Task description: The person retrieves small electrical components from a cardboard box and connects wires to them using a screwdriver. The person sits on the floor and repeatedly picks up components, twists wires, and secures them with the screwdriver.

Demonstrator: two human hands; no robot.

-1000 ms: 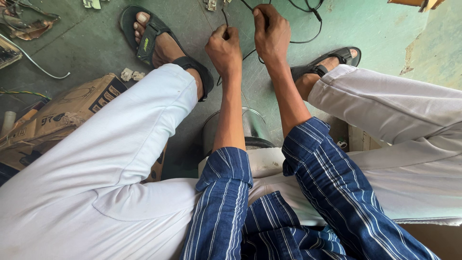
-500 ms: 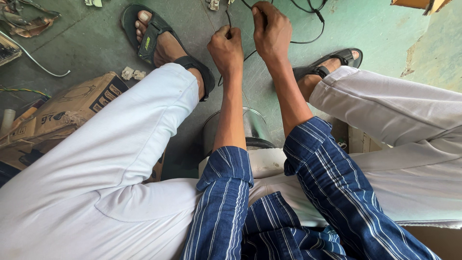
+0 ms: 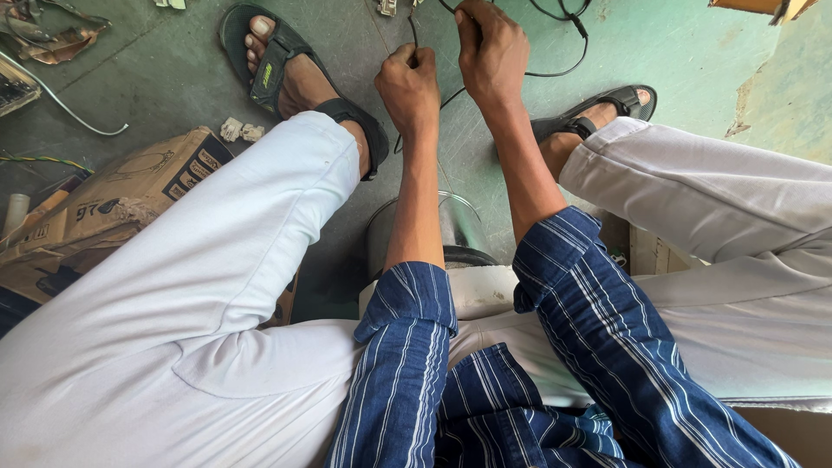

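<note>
Wire (image 3: pixel 412 35), black and thin, runs upright between closed left hand (image 3: pixel 411 87) and gripping right hand (image 3: pixel 491 48).

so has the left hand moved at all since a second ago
No, hardly at all. The left hand stays closed on the thin black wire, still level with the heel strap of the sandal and just below the right hand.

There is just one camera, and it sits on the person's head. It looks almost straight down, past the blue striped sleeves (image 3: pixel 407 364) and white trousers (image 3: pixel 173 329) that fill the near part of the picture. Farther off, at the top, it sees the green floor (image 3: pixel 676 52) and both feet in sandals (image 3: pixel 277 61). No second view shares this scene.
</note>
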